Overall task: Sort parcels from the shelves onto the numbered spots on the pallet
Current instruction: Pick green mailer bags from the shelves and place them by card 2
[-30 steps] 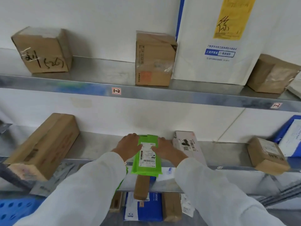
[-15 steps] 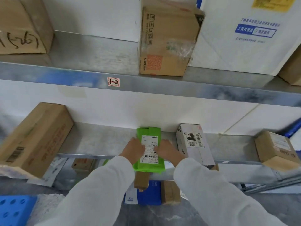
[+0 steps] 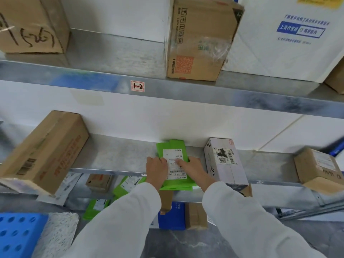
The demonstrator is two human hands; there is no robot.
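Note:
A flat green parcel [image 3: 174, 148] with a white shipping label lies on the middle metal shelf [image 3: 119, 157], its near end hanging over the shelf's front edge. My left hand [image 3: 156, 169] grips the parcel's left edge, thumb on the label. On the other side my right hand [image 3: 193, 167] grips the right edge, a finger lying across the label. Both arms wear white sleeves. A blue perforated pallet corner [image 3: 16, 235] shows at the bottom left.
Right of the green parcel stands a white box [image 3: 224, 162]; a long cardboard box [image 3: 44, 153] lies at the left and a small one [image 3: 318, 167] at the right. The upper shelf, tagged 1-2, holds cardboard boxes [image 3: 201, 41]. More parcels sit on the floor below.
The view has moved closer and tilted down. Both hands have slid toward the parcel's near half, and the parcel sits a little farther over the shelf edge.

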